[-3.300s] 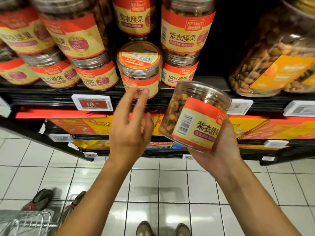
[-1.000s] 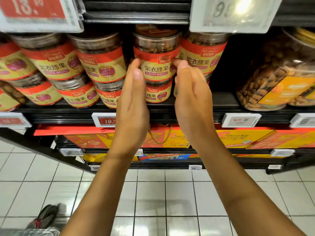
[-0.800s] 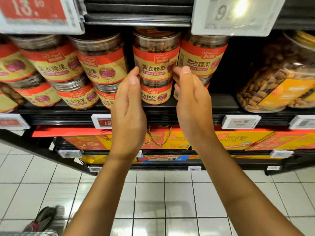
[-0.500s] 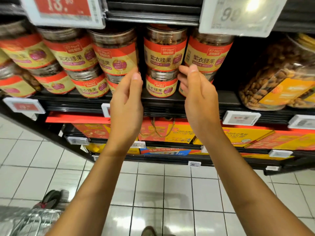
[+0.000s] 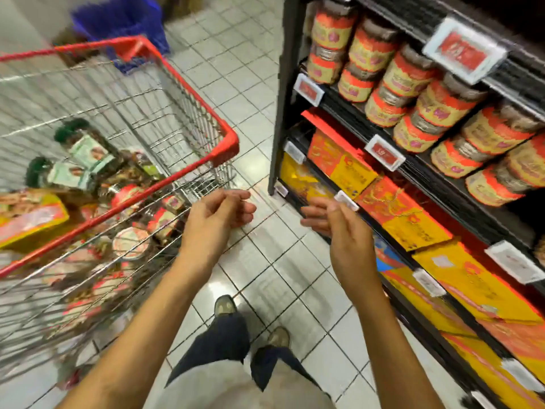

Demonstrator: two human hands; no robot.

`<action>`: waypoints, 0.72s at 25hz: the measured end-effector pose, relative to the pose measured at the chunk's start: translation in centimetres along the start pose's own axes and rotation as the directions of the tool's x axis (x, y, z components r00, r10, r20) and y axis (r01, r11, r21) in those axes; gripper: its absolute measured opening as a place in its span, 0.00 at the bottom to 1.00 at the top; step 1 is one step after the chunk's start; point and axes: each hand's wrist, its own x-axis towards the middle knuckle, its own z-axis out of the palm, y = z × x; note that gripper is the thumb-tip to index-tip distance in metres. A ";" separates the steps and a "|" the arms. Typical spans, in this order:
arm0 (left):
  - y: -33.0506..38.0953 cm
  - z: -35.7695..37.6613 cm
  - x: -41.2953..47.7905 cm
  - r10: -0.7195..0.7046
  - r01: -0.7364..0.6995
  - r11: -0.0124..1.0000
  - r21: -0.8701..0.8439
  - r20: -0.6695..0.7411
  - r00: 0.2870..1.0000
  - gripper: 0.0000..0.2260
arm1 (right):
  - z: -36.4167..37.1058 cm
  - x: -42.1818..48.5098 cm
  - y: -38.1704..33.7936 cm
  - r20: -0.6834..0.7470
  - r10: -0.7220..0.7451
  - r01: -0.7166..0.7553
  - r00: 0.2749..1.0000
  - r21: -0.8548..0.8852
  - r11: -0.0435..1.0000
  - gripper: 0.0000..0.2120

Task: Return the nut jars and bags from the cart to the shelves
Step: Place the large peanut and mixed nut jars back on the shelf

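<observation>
A: Where r the hands?

B: Left hand (image 5: 218,214) & right hand (image 5: 342,228) hold nothing. Fingers loose, a bit curled. Both hang over the floor (image 5: 265,261), btw the cart (image 5: 228,143) & the shelves (image 5: 413,160).

A: And the nut stuff?

B: In the cart. A red-label jar (image 5: 165,222) lies on its side near the left hand. Two green-lid jars (image 5: 85,146) lie farther back. Bags? Too blurry to tell.

A: Hard to lift?

B: Prob not. Looks like hard, clear plastic full of nuts, so a bit heavy & smooth. Grab round the middle, thumb on one side, fingers on the other. Not by the top.
</observation>
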 end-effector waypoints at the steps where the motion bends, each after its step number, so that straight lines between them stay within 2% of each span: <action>1: 0.3 -3.1 -0.9 0.000 -0.003 0.999 -0.033 -0.082 0.997 0.10 | 2.6 -0.2 -0.8 0.102 -0.019 0.019 0.995 0.001 1.000 0.14; 4: 0.2 -12.1 -2.4 -0.020 -0.022 0.990 -0.141 -0.295 0.955 0.10 | 11.1 -0.5 -2.3 0.368 -0.076 0.087 0.927 -0.013 0.996 0.14; 9: -0.3 -27.3 -1.8 -0.056 -0.075 0.971 -0.225 -0.527 0.848 0.11 | 27.3 1.3 -4.5 0.591 -0.093 0.115 0.801 0.001 0.993 0.14; 13: -0.2 -39.3 0.1 -0.145 -0.009 0.973 -0.232 -0.638 0.756 0.11 | 38.9 4.1 -3.8 0.621 0.073 0.014 0.780 -0.134 0.991 0.11; 15: -0.6 -44.3 1.9 -0.216 0.048 0.963 -0.266 -0.649 0.729 0.11 | 44.2 5.9 -1.8 0.636 0.208 -0.038 0.743 -0.271 0.962 0.13; 16: -1.1 -46.2 2.9 -0.256 0.082 0.954 -0.287 -0.644 0.721 0.11 | 46.3 6.6 -0.6 0.639 0.284 -0.033 0.715 -0.376 0.926 0.14; 18: -2.5 -49.3 5.4 -0.320 0.143 0.937 -0.319 -0.619 0.717 0.11 | 50.3 8.0 2.1 0.628 0.388 0.072 0.675 -0.579 0.812 0.14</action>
